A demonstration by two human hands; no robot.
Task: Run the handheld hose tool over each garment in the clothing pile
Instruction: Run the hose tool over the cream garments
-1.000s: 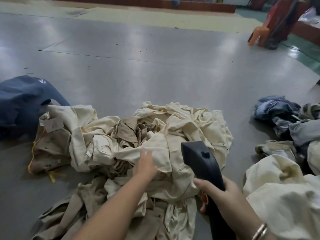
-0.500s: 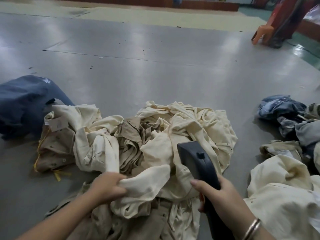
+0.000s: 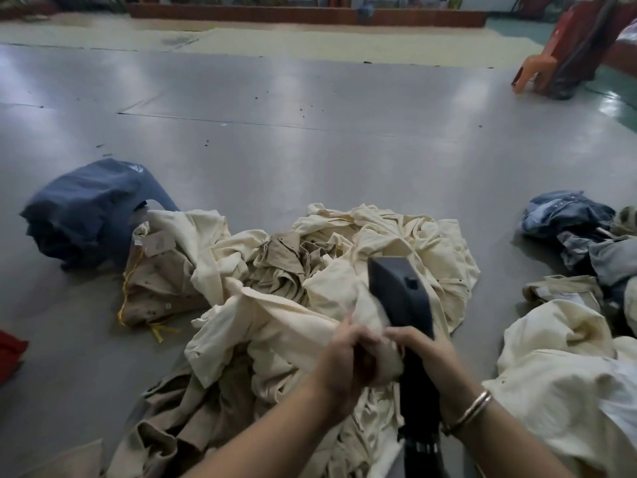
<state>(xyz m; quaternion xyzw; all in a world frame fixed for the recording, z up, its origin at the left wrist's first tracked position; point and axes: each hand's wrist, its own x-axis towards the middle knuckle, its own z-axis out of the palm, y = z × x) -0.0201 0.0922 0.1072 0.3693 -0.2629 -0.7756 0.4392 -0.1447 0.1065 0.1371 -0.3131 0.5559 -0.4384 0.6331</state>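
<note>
Garment handling status: the left hand (image 3: pixel 339 357) has moved from the left part of the clothing pile (image 3: pixel 310 288), where it gripped a cream fold half a second ago, to a position just beside the right hand (image 3: pixel 425 353). It now grips a bunched section of the cream garment (image 3: pixel 275 326), drawn toward the near side and partly lifted from the pile. The right hand remains closed around the handle of the handheld hose tool (image 3: pixel 400 291), whose dark head points away over the pile centre. The cream fabric touches the near-left side of the tool head. Judgement: one garment is being separated and tensioned for a tool pass; most of the pile appears untreated. Separate garment heaps (image 3: pixel 568 357) lie at the right, and a blue garment (image 3: pixel 89 208) lies at the far left.
</note>
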